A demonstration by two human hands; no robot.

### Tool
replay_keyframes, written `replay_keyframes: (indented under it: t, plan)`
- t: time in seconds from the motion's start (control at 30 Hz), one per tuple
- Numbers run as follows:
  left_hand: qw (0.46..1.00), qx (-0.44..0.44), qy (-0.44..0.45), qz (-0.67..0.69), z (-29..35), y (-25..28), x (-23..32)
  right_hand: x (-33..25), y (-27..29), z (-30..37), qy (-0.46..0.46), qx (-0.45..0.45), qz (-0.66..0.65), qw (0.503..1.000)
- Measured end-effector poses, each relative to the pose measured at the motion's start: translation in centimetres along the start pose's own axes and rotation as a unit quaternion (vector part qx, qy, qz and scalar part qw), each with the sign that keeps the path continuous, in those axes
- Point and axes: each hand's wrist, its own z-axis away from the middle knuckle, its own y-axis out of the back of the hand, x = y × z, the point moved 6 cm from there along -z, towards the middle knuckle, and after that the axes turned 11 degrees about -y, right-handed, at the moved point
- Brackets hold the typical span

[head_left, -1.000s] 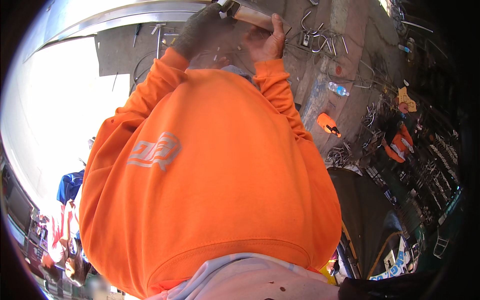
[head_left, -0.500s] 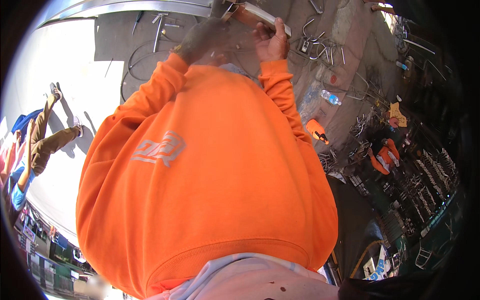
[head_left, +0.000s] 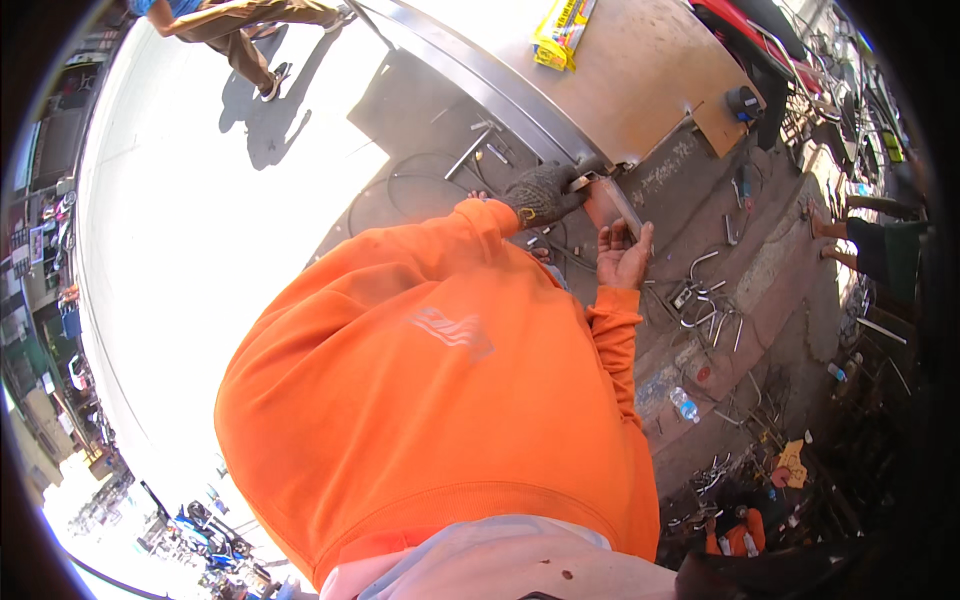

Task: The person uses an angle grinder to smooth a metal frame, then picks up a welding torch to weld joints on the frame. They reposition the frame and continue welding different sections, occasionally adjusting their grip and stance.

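Note:
My left hand [head_left: 541, 193], in a dark grey knit glove, is closed beside a small shiny bent metal edge; what lies inside its fingers is hidden. Just right of it is a flat brownish metal piece [head_left: 606, 203] with a pale, straight edge. My bare right hand [head_left: 625, 257], palm up, has its fingers curled at the near end of this piece and its thumb along the edge. The piece's far end meets the corner of a metal-framed panel [head_left: 500, 75].
A yellow packet [head_left: 563, 32] lies on the panel, near a dark round object [head_left: 743, 102]. Bent metal rods [head_left: 712, 310], a water bottle [head_left: 684, 404] and a T-shaped metal bar [head_left: 470, 150] lie on the ground. A cable loops nearby. Other people stand at upper left and far right.
The view has swung, so my hands and the metal piece appear lower and farther right, and more of the panel shows. My left hand was blurred and is now sharper, close against the piece.

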Motion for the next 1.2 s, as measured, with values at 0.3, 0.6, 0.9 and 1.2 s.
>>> replay_keyframes:
  t: [0.3,0.6,0.9,1.2]
  plan:
    - [0.985,-0.057,0.051,-0.154,1.6,1.2,-3.2,2.0,-3.0,6.4,-0.112,-0.2,0.29,0.929]
    - [0.976,-0.091,-0.08,-0.179,0.1,2.0,-0.3,-2.6,-3.8,2.6,0.221,-0.156,0.648,0.712]
    - [0.971,-0.057,-0.173,-0.153,-3.2,3.3,8.6,-3.3,-1.6,2.3,0.224,-0.124,0.648,0.717]
    - [0.947,-0.18,-0.163,-0.211,-4.7,1.5,10.0,-3.2,-1.0,2.5,0.223,-0.13,0.574,0.777]
